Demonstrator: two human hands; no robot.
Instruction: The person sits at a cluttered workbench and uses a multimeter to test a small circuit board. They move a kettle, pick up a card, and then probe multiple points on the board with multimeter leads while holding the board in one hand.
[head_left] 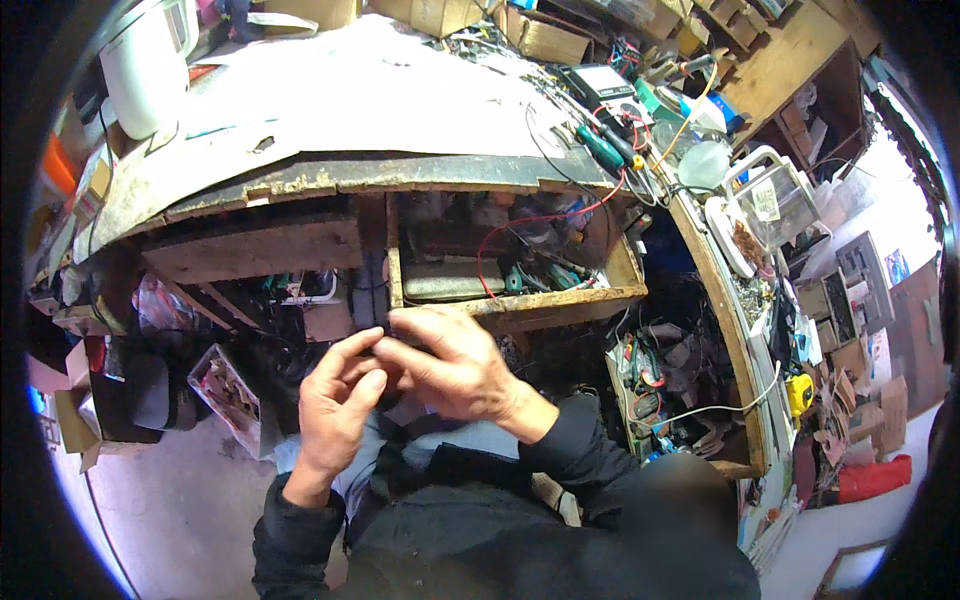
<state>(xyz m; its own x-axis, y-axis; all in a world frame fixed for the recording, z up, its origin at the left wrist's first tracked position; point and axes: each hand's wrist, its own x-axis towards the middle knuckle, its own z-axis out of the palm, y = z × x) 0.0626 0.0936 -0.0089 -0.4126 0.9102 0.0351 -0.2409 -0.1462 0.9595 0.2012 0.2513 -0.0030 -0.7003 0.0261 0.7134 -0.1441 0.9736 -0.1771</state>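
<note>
Above my lap, just in front of the open wooden drawer [525,302], my two hands meet at the fingertips. My left hand [335,408] is upright, its fingers bent inward and its thumb close to them. From the right, my right hand [458,368] reaches across with its back upward and its fingers curled against the left fingertips. Both look closed in a pinch. Anything held between them is hidden or too small to make out. The drawer holds green-handled tools and a red wire [483,255] that runs up to the bench top.
A workbench covered with white paper [350,95] spans the far side. Green screwdrivers [600,148] and a small scale-like device [602,82] lie at its right. A white jug [145,75] stands far left. Cluttered bins [232,395] sit at left; a yellow tape measure [799,395] is at right.
</note>
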